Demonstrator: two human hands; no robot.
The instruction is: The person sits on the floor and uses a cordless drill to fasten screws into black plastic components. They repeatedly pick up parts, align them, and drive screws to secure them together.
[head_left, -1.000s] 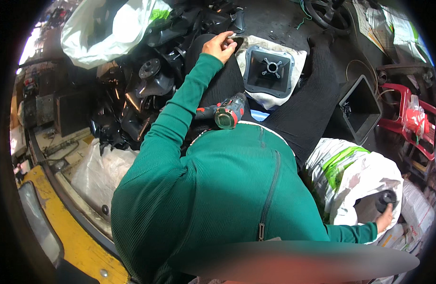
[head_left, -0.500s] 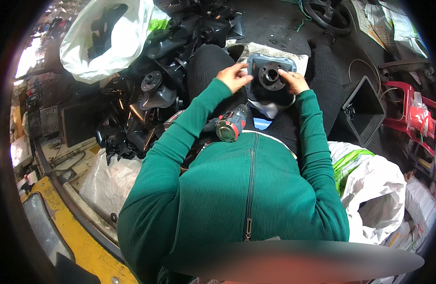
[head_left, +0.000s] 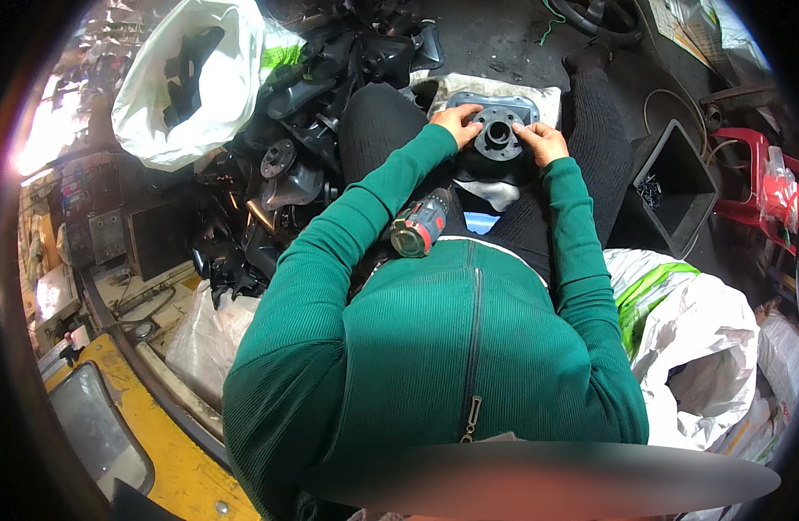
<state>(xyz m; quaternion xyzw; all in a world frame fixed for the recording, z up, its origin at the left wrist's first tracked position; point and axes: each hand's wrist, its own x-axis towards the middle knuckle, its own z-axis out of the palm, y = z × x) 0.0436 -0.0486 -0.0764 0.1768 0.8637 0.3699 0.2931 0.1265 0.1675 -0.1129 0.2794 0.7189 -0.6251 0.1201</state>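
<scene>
A black round flange (head_left: 502,151) with a ring of holes and a raised central collar sits on top of a dark part with a grey rectangular rim (head_left: 524,106). All of this rests on pale cloth (head_left: 545,97) between my legs. My left hand (head_left: 459,124) grips the flange's left edge, thumb on its face. On the opposite edge my right hand (head_left: 542,142) pinches it; the fingertips underneath are hidden. A grey and red cordless drill (head_left: 421,226) lies in my lap, below my left forearm.
Similar black parts (head_left: 286,174) are heaped at left, beside a white bag (head_left: 234,87). A dark square bin (head_left: 677,187) with small metal pieces stands at right, near a red plastic stool (head_left: 738,208). Another white bag (head_left: 712,321) lies at lower right.
My left hand has moved right from beside the rim onto the flange, its fingers closing on the edge. The flange now faces me more squarely. My right hand stays at its right edge.
</scene>
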